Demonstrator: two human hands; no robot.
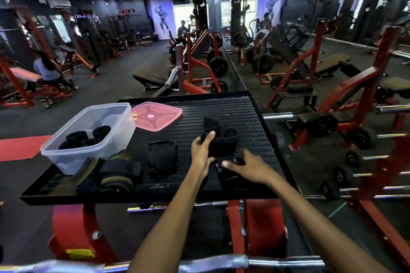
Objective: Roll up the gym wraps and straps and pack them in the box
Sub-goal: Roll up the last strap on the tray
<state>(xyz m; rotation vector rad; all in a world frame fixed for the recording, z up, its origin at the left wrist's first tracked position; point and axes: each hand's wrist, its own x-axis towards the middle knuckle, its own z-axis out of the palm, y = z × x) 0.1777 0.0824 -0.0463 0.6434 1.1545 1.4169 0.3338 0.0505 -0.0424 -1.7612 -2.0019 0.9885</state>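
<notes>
Black wrap lies on the ribbed platform, pinched by the left hand at its 9 o'clock edge; right hand apparently grips its tail at 6 o'clock. Clear box sits toward 9 o'clock.

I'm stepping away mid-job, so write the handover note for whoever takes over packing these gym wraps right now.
Left hand: fingers on the black wrap lying mid-platform.
Right hand: pinching the near end of that wrap's strap; whether rolling has begun is unclear.
Clear box: at the left of the ribbed platform, open, with a few rolled black wraps inside.
Pink lid: off, lying flat to the right of the box, further back.
Left to do: roll the wrap in hand, the black strap beside it, and the olive-and-black straps in front of the box; pack them all.
</notes>
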